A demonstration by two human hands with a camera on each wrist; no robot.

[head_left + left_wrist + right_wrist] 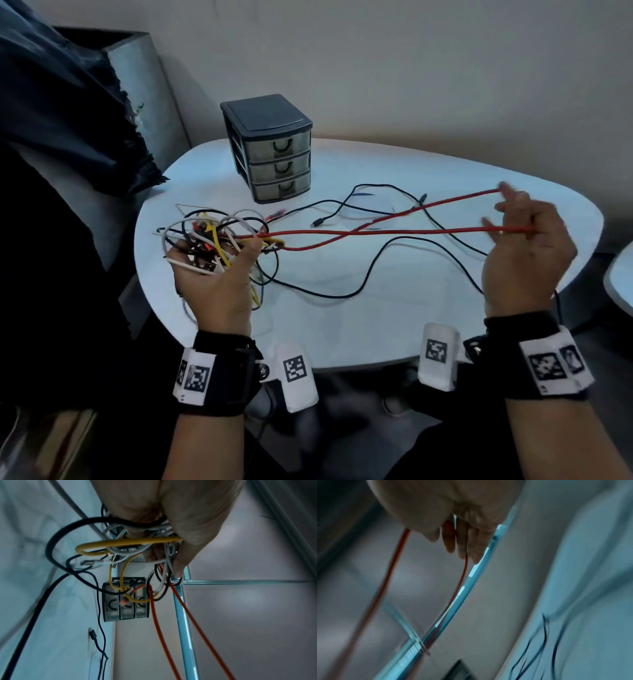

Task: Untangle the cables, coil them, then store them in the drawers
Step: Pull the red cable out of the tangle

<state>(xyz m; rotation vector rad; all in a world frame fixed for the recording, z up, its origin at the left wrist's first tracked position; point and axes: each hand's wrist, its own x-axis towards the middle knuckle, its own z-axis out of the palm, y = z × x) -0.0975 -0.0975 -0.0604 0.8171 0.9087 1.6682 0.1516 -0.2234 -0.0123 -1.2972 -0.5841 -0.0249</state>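
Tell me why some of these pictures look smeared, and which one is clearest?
Head view is clearest, only the right hand smeared by motion. Left wrist view is fairly sharp on the cable tangle, though dim. Right wrist view is blurred throughout, the red cable streaked.

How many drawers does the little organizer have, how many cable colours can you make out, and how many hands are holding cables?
Drawers in the organizer: 3
Cable colours (red cable, black cable, and yellow and white in the tangle): 4
Hands holding cables (left hand, right hand): 2
Total: 9
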